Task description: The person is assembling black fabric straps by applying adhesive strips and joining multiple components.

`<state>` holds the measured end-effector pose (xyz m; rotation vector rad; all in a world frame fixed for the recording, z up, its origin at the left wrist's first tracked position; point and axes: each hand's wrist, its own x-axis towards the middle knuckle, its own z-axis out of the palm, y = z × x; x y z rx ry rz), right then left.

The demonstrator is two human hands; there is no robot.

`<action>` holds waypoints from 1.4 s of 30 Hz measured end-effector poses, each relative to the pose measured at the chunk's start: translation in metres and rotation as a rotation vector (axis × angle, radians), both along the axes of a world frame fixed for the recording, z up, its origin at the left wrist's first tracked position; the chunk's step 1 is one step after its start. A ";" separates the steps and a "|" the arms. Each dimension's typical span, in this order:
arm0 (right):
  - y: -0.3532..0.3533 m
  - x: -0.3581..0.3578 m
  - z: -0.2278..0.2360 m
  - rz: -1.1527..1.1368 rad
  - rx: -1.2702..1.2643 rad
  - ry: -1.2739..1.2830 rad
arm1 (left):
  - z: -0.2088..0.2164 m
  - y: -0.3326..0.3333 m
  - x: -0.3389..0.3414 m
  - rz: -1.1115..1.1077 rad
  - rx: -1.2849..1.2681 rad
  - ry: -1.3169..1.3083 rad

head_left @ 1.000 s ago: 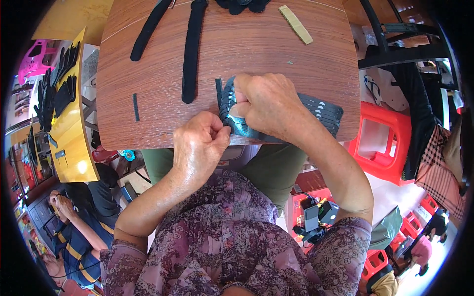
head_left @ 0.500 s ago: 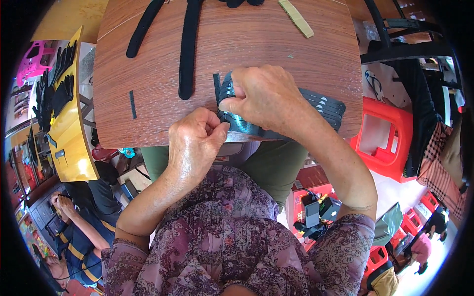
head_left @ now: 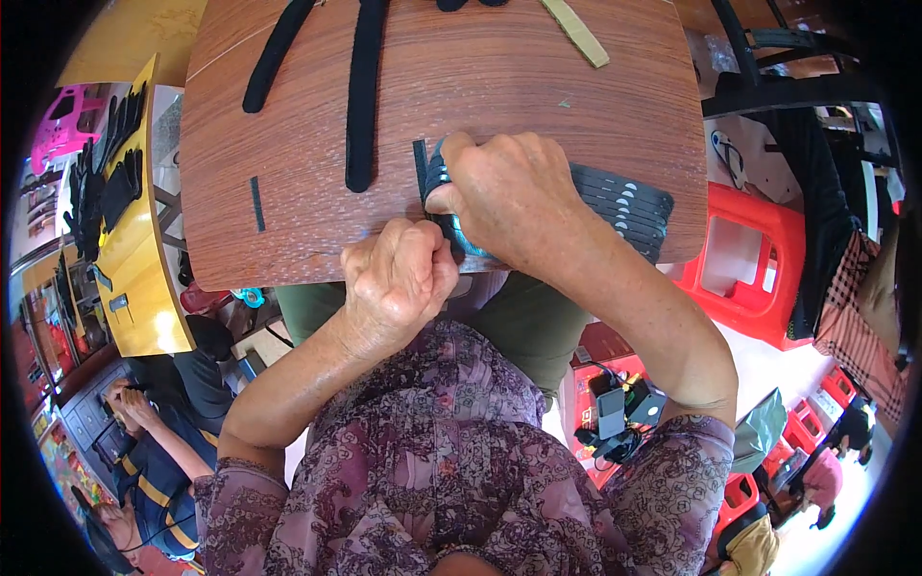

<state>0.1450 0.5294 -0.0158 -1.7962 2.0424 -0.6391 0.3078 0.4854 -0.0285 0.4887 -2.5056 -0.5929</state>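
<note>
Dark, shiny flat strips with rounded ends [head_left: 639,206] lie side by side at the table's near edge, marked with small pale half-moons. My right hand [head_left: 519,187] is closed around their left part, whose end curls upward beside the thumb. Just left of it and nearer my body, my left hand [head_left: 399,278] is closed with its knuckles turned up. Its fingertips point at the lower corner of the strips; what they pinch is hidden. A thin black sliver [head_left: 420,158] lies against the curled end.
Long black fabric bands [head_left: 361,106] and a yellowish strip [head_left: 578,34] lie farther back on the wooden table [head_left: 307,192]. Another sliver [head_left: 257,204] is at left. A red stool [head_left: 744,298] stands right. A yellow table [head_left: 144,288] with black gloves and another person are left.
My left hand has rolled over, knuckles up, and shifted slightly right and nearer my body. My right hand has turned a little over the strips, whose right ends now show more.
</note>
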 end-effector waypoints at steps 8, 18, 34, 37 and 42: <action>0.000 -0.005 -0.005 -0.005 0.008 0.014 | 0.031 -0.007 0.001 0.370 1.027 -0.302; 0.002 -0.002 0.005 -0.005 0.011 0.004 | 0.035 -0.035 0.002 -0.014 0.392 -0.278; 0.005 0.002 0.004 -0.064 0.043 0.003 | 0.025 -0.053 -0.004 -0.131 0.409 -0.245; 0.005 0.002 0.005 -0.076 0.042 0.004 | 0.024 -0.052 -0.006 -0.120 0.360 -0.265; 0.012 0.003 0.002 -0.136 -0.007 -0.030 | 0.023 -0.053 -0.010 -0.080 0.402 -0.324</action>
